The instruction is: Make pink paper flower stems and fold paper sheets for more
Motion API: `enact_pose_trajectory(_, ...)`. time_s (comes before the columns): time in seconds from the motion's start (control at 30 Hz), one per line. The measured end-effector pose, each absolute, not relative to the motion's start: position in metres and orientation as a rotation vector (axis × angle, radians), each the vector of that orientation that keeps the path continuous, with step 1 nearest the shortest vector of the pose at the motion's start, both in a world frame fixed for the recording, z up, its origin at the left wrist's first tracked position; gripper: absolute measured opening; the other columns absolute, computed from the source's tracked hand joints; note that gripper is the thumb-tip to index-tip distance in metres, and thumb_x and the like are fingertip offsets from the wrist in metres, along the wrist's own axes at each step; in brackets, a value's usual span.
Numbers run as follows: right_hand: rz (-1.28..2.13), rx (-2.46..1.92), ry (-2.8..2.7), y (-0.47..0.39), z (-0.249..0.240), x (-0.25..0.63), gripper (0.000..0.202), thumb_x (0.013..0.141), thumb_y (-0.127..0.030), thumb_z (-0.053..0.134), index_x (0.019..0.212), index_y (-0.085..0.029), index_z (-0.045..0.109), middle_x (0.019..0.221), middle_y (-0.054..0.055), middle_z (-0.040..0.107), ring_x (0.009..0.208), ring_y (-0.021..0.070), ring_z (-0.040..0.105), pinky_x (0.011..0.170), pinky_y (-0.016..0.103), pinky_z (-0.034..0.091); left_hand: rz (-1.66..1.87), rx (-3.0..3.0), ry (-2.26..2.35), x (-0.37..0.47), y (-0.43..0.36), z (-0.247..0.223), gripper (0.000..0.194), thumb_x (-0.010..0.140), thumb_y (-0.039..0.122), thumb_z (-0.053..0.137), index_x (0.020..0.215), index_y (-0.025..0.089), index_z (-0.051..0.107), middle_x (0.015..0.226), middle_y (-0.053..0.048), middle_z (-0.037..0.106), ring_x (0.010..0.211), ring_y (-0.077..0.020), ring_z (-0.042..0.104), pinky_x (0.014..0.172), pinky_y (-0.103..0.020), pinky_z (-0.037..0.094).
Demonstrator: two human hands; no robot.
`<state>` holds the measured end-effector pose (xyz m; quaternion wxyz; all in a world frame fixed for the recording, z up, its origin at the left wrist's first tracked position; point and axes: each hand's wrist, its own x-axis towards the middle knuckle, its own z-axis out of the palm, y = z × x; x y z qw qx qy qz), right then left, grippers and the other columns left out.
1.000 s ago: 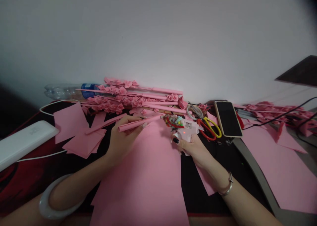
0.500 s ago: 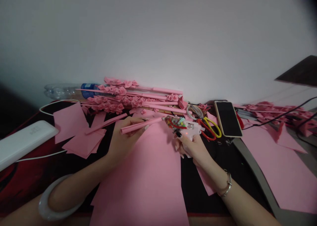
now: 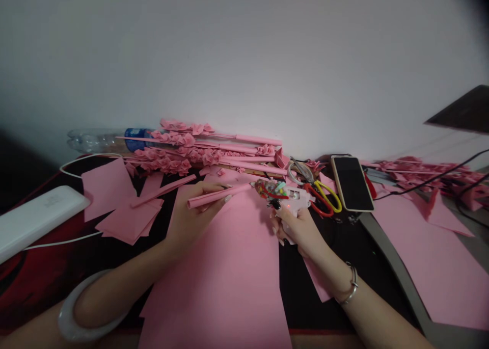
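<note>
A rolled pink paper tube (image 3: 208,198) lies across the fingers of my left hand (image 3: 193,209), pinched between thumb and fingers. My right hand (image 3: 296,225) is wrapped round the handle of a white glue gun (image 3: 300,200) with a small red light. Colourful bits cover the gun's front, and its nozzle is at the tube's right end; whether they touch is hard to tell. Beneath both hands lie large pink paper sheets (image 3: 233,267).
Behind are pink paper flower stems (image 3: 206,157) and a clear bottle (image 3: 97,141). Scissors (image 3: 324,198) and a phone (image 3: 352,183) lie to the right. On the left are pink squares (image 3: 132,219) and a white power bank (image 3: 42,219).
The tube and my left hand have shifted very slightly. Both hands keep their holds, and the glue gun stays at the tube's right end.
</note>
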<state>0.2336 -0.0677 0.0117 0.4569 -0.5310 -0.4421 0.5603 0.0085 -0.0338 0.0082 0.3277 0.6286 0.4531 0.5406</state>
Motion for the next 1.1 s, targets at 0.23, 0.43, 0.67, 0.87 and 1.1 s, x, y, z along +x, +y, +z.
enact_pose_trajectory(0.23, 1.391, -1.314, -1.085, -0.0671, 0.0082, 0.2346, 0.039, 0.083, -0.048, 0.059, 0.060, -0.017, 0.054, 0.043, -0.004, 0.054, 0.027, 0.0054, 0.039, 0.027, 0.017, 0.027, 1.366, 1.621, 1.245, 0.0076, -0.0342, 0.0081, 0.009, 0.078, 0.027, 0.071, 0.083, 0.021, 0.069, 0.086, -0.001, 0.070, 0.075, -0.0161, 0.064, 0.062, -0.025, 0.049)
enact_pose_trajectory(0.43, 1.395, -1.312, -1.058, -0.0679, 0.0061, 0.2350, 0.041, 0.083, -0.048, 0.059, 0.057, -0.018, 0.053, 0.043, -0.003, 0.053, 0.028, 0.0063, 0.040, 0.028, 0.018, 0.028, 1.369, 1.578, 1.217, 0.0083, -0.0345, 0.0080, 0.009, 0.077, 0.028, 0.071, 0.084, 0.022, 0.069, 0.085, -0.001, 0.070, 0.074, -0.0164, 0.063, 0.062, -0.026, 0.049)
enact_pose_trajectory(0.67, 1.360, -1.357, -1.047, -0.0668, 0.0043, 0.2354, 0.044, 0.081, -0.051, 0.060, 0.053, -0.018, 0.051, 0.041, -0.004, 0.051, 0.028, 0.0061, 0.039, 0.027, 0.018, 0.028, 1.384, 1.581, 1.205, 0.0085, -0.0337, 0.0064, 0.009, 0.077, 0.028, 0.071, 0.083, 0.022, 0.068, 0.084, 0.000, 0.069, 0.068, -0.0144, 0.060, 0.058, -0.025, 0.047)
enact_pose_trajectory(0.87, 1.332, -1.402, -1.062, -0.0647, 0.0034, 0.2358, 0.044, 0.079, -0.051, 0.060, 0.051, -0.019, 0.049, 0.038, -0.003, 0.050, 0.026, 0.0066, 0.038, 0.026, 0.018, 0.027, 1.397, 1.588, 1.213, 0.0072, -0.0329, 0.0033, 0.010, 0.078, 0.028, 0.071, 0.085, 0.022, 0.068, 0.086, 0.000, 0.070, 0.066, -0.0137, 0.060, 0.057, -0.024, 0.046)
enact_pose_trajectory(1.1, 1.357, -1.343, -1.020, -0.0660, 0.0090, 0.2345, 0.034, 0.080, -0.049, 0.062, 0.071, -0.017, 0.058, 0.044, -0.005, 0.053, 0.029, 0.0065, 0.039, 0.028, 0.018, 0.031, 1.418, 1.627, 1.213, 0.0074, -0.0319, 0.0034, 0.011, 0.079, 0.029, 0.072, 0.086, 0.021, 0.069, 0.085, -0.001, 0.070, 0.071, -0.0147, 0.062, 0.058, -0.024, 0.049)
